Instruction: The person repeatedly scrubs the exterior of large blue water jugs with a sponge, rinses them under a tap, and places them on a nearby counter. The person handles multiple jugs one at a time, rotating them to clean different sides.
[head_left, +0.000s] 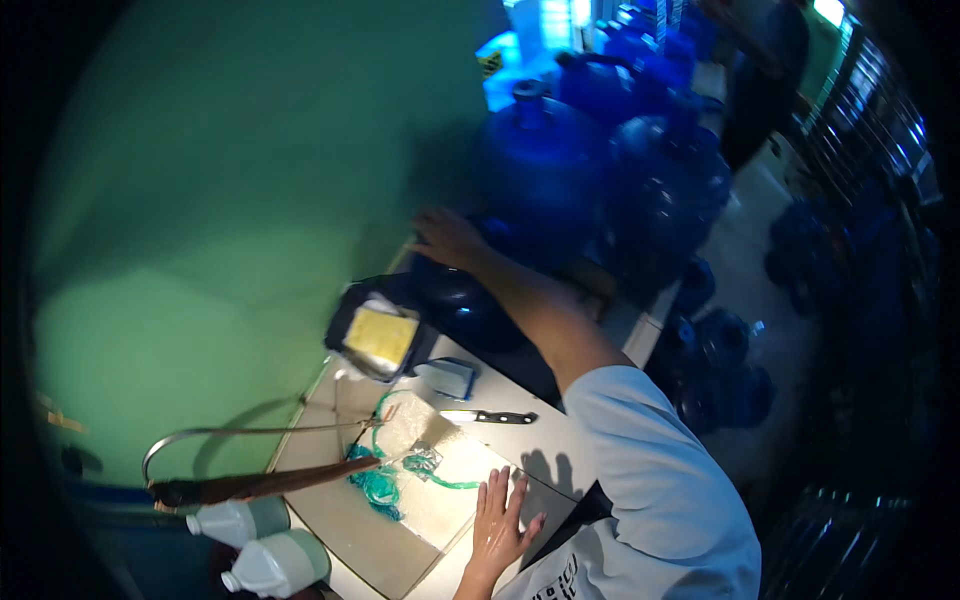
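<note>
My left hand (496, 521) is palm down over the tiled counter (517, 442), fingers spread, with wet-looking skin and nothing in it. Close to its fingertips lies a tangle of green plastic strip (379, 487) with a small crumpled clear piece (424, 459). My right hand (452, 238) reaches across to the far side of a dark blue round bottle (457, 300) by the wall; its fingers are dim, and whether they grip the bottle cannot be told. Between the hands are a black-handled knife (506, 417), a blue-and-white object (450, 377) and a dark container (341, 322) holding a yellow pad (381, 335).
Large blue water bottles (540, 165) crowd the far end, and more bottles (720, 337) stand on the floor at right. A curved metal rod (217, 433) and brown bar (262, 484) jut over the counter's left edge, above two white jugs (281, 562). A person (772, 75) stands beyond.
</note>
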